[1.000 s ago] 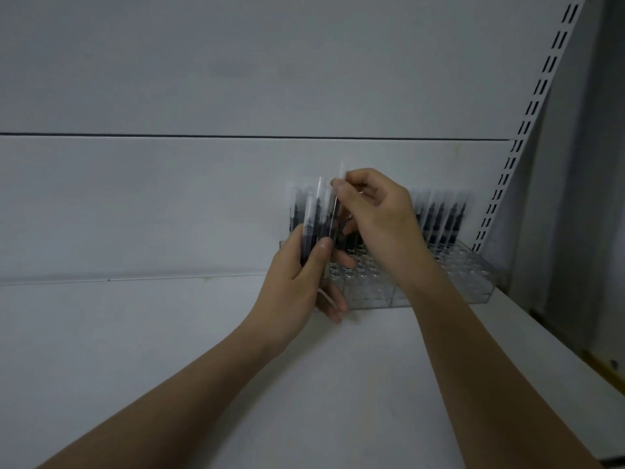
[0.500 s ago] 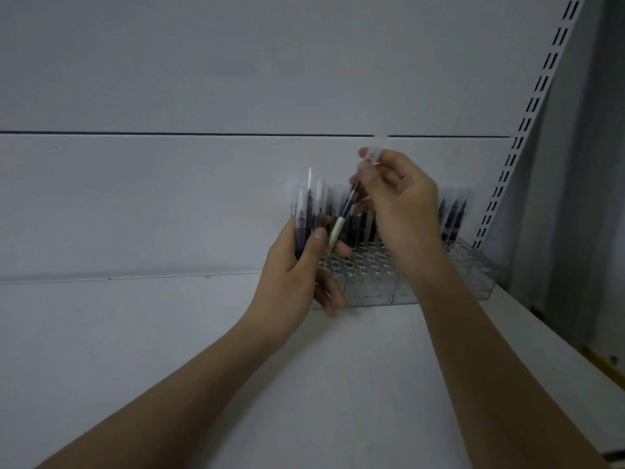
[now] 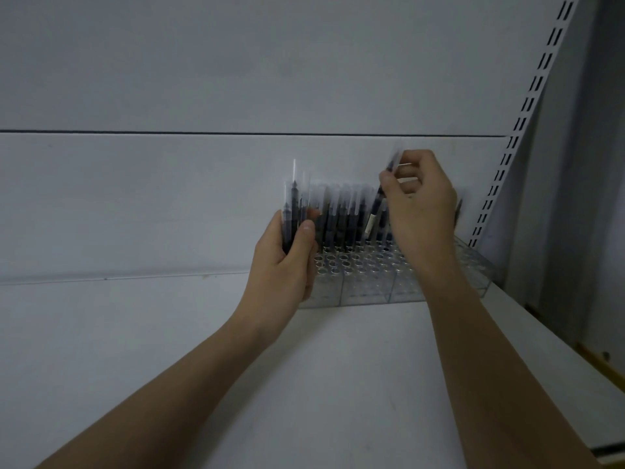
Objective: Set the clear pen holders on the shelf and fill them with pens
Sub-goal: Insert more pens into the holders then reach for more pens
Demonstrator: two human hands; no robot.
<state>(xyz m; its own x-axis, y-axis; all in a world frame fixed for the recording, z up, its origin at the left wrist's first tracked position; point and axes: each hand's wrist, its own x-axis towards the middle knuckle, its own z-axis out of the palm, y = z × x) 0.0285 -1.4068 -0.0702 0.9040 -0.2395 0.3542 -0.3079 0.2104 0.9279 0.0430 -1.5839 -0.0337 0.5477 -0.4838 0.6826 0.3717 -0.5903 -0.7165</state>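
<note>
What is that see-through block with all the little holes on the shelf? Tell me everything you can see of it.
The pen holder looks like clear plastic: a low, long block whose top is a grid of round holes. Seams on its front suggest sections side by side. It rests flat on the white shelf against the back wall. Dark pens stand upright in its back row; the front holes are empty. The left hand overlaps its left end, and the right hand lowers one pen toward it.

Left hand (image 3: pixel 287 262) grips a bundle of pens (image 3: pixel 293 211); right hand (image 3: pixel 419 204) pinches one pen (image 3: pixel 378 204) above the clear pen holder (image 3: pixel 365 282) on a white shelf (image 3: pixel 304 384).
</note>
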